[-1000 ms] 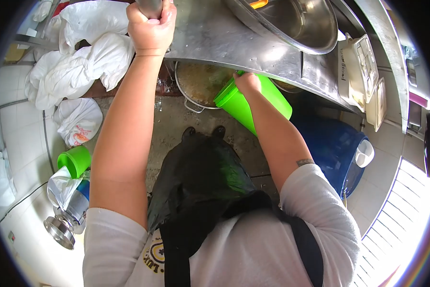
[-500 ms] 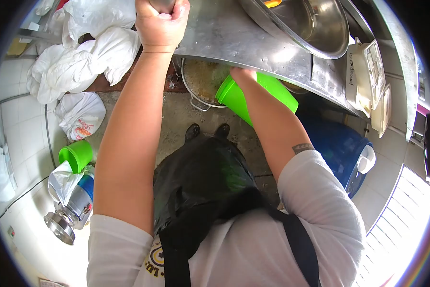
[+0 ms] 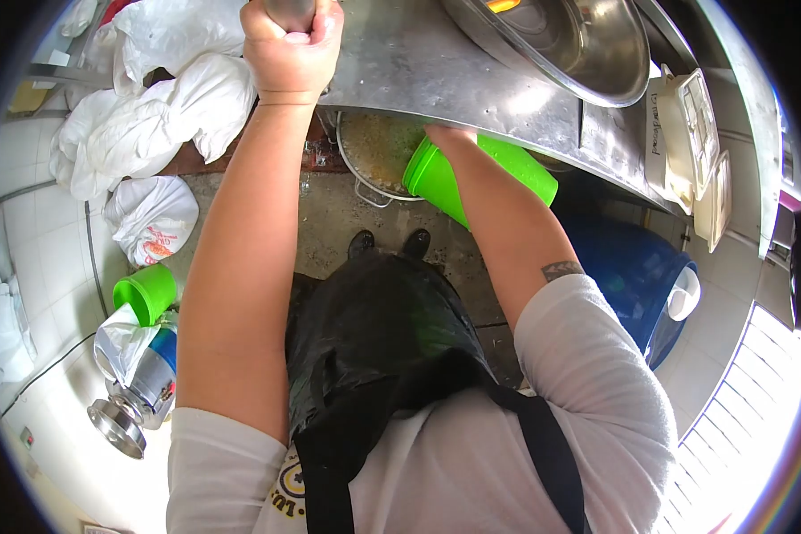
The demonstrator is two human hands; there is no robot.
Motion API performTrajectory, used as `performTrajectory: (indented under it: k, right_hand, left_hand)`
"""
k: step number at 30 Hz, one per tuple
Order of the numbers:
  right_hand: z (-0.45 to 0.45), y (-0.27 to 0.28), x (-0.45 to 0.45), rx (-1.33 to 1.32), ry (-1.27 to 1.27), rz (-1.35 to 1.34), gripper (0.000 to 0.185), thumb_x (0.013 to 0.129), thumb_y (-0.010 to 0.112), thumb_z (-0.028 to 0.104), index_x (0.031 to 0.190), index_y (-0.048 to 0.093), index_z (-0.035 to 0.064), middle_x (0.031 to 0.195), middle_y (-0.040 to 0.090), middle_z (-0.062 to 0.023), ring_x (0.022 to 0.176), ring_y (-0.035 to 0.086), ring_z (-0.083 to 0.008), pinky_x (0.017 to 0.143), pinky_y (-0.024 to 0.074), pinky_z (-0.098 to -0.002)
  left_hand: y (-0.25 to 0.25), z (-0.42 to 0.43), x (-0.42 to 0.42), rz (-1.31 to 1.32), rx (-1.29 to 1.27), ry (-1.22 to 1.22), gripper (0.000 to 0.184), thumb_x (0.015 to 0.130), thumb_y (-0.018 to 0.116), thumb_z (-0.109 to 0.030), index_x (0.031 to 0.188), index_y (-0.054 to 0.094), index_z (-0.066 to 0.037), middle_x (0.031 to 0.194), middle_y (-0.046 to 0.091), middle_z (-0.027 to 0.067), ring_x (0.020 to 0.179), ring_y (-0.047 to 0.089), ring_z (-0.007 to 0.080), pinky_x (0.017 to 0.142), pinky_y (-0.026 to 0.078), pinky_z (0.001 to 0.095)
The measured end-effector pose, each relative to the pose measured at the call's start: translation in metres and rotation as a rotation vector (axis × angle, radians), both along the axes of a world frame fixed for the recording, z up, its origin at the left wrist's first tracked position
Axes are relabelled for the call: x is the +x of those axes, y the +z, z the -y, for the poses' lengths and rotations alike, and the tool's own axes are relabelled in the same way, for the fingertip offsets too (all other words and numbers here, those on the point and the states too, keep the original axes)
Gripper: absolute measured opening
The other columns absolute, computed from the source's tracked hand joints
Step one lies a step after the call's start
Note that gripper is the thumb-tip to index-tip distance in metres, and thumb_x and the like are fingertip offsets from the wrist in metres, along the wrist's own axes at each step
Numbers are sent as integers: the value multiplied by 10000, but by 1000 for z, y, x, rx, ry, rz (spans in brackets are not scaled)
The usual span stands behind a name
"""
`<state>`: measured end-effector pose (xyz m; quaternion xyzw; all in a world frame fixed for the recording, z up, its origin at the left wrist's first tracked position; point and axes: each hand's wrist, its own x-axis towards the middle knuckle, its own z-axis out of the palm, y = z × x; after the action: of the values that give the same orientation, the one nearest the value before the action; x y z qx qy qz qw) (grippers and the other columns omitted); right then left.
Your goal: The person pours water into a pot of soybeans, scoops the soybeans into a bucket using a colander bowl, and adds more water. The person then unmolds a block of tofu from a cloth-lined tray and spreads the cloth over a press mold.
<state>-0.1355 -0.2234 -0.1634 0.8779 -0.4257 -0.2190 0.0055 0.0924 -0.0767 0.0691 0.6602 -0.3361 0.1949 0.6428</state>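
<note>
Bucket, green, in the head view: tilted on its side under the table edge, beside the pot. Its long axis slants down to the right, rim end toward the pot. The right hand grasps it near the rim, fingertips hidden; the left hand clenches a grey bar. Probably stiff, slippery plastic, of unclear weight, best held by rim and base.

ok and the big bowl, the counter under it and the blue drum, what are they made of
The big bowl looks like polished metal, probably stainless steel, going by its mirror-like glare. The counter seems to be sheet metal with a duller, scuffed finish: soft highlights and marks show. The blue drum is likely smooth plastic, judging by its even colour and molded-looking shape, though that stays a guess.
</note>
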Motion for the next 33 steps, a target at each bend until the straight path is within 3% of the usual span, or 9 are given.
performTrajectory:
  k: [3, 6, 8, 11, 14, 17, 24, 31, 33]
  right_hand:
    - [-5, 14, -6, 2, -41, 91, 701, 996, 432, 503, 1597, 378, 145, 1696, 280, -116, 1558, 246, -357, 1291, 185, -472]
    - [-24, 46, -21, 16, -130, 306, 751, 946, 583, 453, 1587, 381, 118, 1650, 351, -160, 1493, 368, -383, 1235, 324, -457]
    - [-36, 62, -34, 267, -416, 372, 813, 882, 697, 398, 1576, 391, 104, 1523, 483, -247, 1350, 531, -410, 1108, 470, -463]
    - [-61, 93, -70, 311, -623, 352, 817, 853, 733, 373, 1569, 423, 132, 1359, 592, -307, 1195, 631, -434, 1003, 530, -489]
    - [-87, 54, -145, 121, -536, 624, 834, 835, 746, 353, 1573, 424, 135, 1282, 627, -326, 1169, 637, -457, 1006, 519, -501]
    - [-109, 73, -190, 66, -509, 693, 800, 845, 721, 339, 1562, 439, 125, 1151, 649, -308, 1058, 650, -485, 928, 543, -551]
    - [-117, 60, -229, -50, -540, 716, 933, 851, 716, 355, 1617, 279, 53, 1352, 573, -339, 1239, 577, -493, 1069, 464, -551]
    - [-99, 110, -170, 322, -560, 481, 1055, 914, 705, 517, 1644, 122, 27, 1328, 621, -299, 1192, 626, -458, 1017, 519, -489]
    - [-92, 120, -137, 420, -413, 262, 1036, 934, 684, 558, 1652, 132, 55, 1148, 717, -240, 1058, 702, -406, 911, 566, -481]
  left_hand:
    - [-3, 0, 2, 22, -10, -1, 363, 864, 819, -130, 967, 484, -33, 691, 547, 43, 581, 509, 153, 566, 448, 341]
    - [-2, 2, 2, -25, -17, -31, 343, 878, 817, -127, 972, 505, -23, 715, 551, 34, 602, 500, 143, 574, 446, 330]
    - [-7, 9, 14, 128, -55, 36, 457, 800, 908, -206, 907, 511, -8, 741, 655, 50, 627, 633, 154, 651, 537, 301]
    - [-11, 6, 17, 140, -45, 4, 464, 803, 906, -200, 940, 512, 1, 749, 654, 51, 627, 625, 154, 656, 536, 293]
    - [-20, 4, 23, 173, -19, -33, 488, 813, 901, -183, 940, 471, 11, 708, 640, 32, 592, 605, 132, 634, 523, 280]
    - [-27, 9, 26, 146, 6, 10, 483, 819, 896, -174, 932, 469, 21, 708, 647, 41, 609, 623, 136, 640, 526, 294]
    - [-12, 5, 13, 127, 43, 39, 496, 843, 883, -228, 943, 465, 19, 777, 650, 70, 661, 636, 162, 678, 543, 328]
    - [-19, 6, 21, -15, 64, -54, 434, 858, 860, -206, 906, 502, 34, 803, 656, 102, 693, 645, 184, 688, 553, 350]
    - [-14, 5, 19, -44, 53, -48, 430, 859, 859, -198, 908, 502, 36, 807, 655, 101, 701, 643, 181, 693, 552, 347]
